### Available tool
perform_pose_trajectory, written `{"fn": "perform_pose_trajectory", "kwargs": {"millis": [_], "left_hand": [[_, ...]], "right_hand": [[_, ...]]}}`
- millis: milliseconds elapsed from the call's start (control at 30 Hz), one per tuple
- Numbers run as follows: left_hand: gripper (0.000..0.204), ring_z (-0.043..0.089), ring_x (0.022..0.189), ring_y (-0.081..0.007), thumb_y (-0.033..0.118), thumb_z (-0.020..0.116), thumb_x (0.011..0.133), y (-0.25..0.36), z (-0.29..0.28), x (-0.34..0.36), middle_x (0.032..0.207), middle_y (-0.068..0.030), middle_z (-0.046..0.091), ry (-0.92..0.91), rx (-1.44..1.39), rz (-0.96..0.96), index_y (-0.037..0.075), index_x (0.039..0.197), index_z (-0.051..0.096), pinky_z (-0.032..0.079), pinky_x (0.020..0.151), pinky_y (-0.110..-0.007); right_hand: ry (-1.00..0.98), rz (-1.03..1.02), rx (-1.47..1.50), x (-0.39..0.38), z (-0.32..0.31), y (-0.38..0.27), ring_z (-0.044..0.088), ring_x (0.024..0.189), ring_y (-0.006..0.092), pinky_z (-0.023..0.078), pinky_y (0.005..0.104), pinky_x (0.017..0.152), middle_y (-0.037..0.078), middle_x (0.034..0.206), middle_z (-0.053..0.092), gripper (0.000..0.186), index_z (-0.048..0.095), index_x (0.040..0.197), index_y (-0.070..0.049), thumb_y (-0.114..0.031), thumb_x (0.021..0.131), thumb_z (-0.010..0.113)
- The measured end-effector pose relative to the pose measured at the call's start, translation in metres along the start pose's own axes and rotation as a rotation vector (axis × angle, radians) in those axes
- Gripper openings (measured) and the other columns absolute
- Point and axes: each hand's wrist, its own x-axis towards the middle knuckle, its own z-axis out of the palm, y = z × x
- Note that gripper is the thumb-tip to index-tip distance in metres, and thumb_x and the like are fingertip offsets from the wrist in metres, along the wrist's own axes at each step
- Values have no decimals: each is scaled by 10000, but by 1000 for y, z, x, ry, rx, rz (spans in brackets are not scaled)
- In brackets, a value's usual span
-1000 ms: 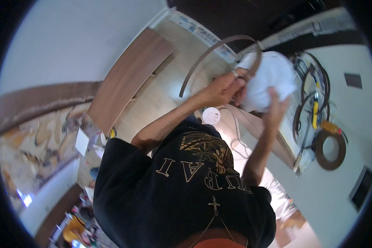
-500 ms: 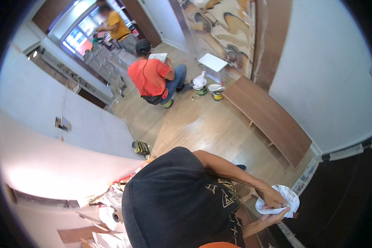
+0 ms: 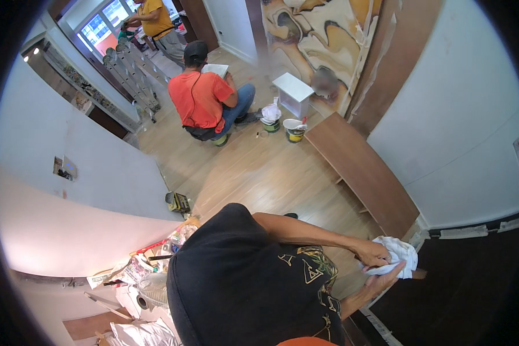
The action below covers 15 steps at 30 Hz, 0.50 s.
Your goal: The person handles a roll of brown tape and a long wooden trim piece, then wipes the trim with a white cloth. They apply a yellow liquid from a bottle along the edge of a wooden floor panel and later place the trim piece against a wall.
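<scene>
At the lower right, my left hand (image 3: 370, 251) presses closed fingers into a bunched white cloth (image 3: 403, 251). Below it, my right hand (image 3: 380, 281) grips the cloth, thumb along its lower edge. A short end of a brown strip (image 3: 419, 274) pokes out beside the cloth; the rest of it is hidden. Both hands are close to a dark surface (image 3: 461, 288) on the right and to the end of a long brown board (image 3: 370, 179).
A person in orange (image 3: 199, 101) crouches ahead; another in yellow (image 3: 158, 26) stands behind, near a ladder (image 3: 130, 75). Buckets (image 3: 295, 130), a white box (image 3: 294, 92) and a marbled panel (image 3: 311, 40) stand along the right. Clutter and a fan (image 3: 153, 288) lie lower left.
My view has swung toward the room and the co-workers. The brown strip's loop, earlier raised in my left hand, has left view; both hands now clasp the white cloth at lower right.
</scene>
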Motion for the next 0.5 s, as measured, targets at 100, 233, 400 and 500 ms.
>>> {"fn": "perform_pose_trajectory", "kwargs": {"millis": [100, 233, 400, 500], "left_hand": [[303, 698, 630, -187, 265, 471, 1056, -32, -28, -9, 711, -89, 697, -45, -17, 122, 24, 937, 610, 535, 607, -332], [307, 703, 652, -188, 255, 475, 1054, -14, -58, -30, 725, -96, 694, -72, -73, 98, 3, 961, 625, 541, 620, -346], [299, 702, 626, -174, 227, 484, 1045, -26, -88, -46, 728, -110, 702, -15, -131, 96, -3, 948, 649, 541, 611, -334], [304, 696, 621, -207, 221, 494, 1023, -10, -102, -52, 727, -147, 700, 48, -65, 63, 4, 886, 656, 536, 619, -364]], "right_hand": [[-32, -27, 21, 8, 20, -5, 620, 1176, 280, 509, 424, 986, 171, 1334, 590, 607, 513, 1372, 36, -477, 1048, 506], [13, -41, 197, 7, 45, -15, 596, 1220, 317, 490, 449, 1034, 169, 1378, 568, 606, 478, 1408, 15, -481, 1062, 452], [-37, -47, 230, 1, 76, -3, 559, 1270, 344, 447, 481, 1086, 179, 1407, 541, 662, 393, 1479, -8, -525, 1066, 372], [86, 159, 45, -22, 112, 8, 564, 1249, 312, 447, 438, 1067, 182, 1403, 533, 711, 382, 1494, -2, -544, 1040, 464]]}}
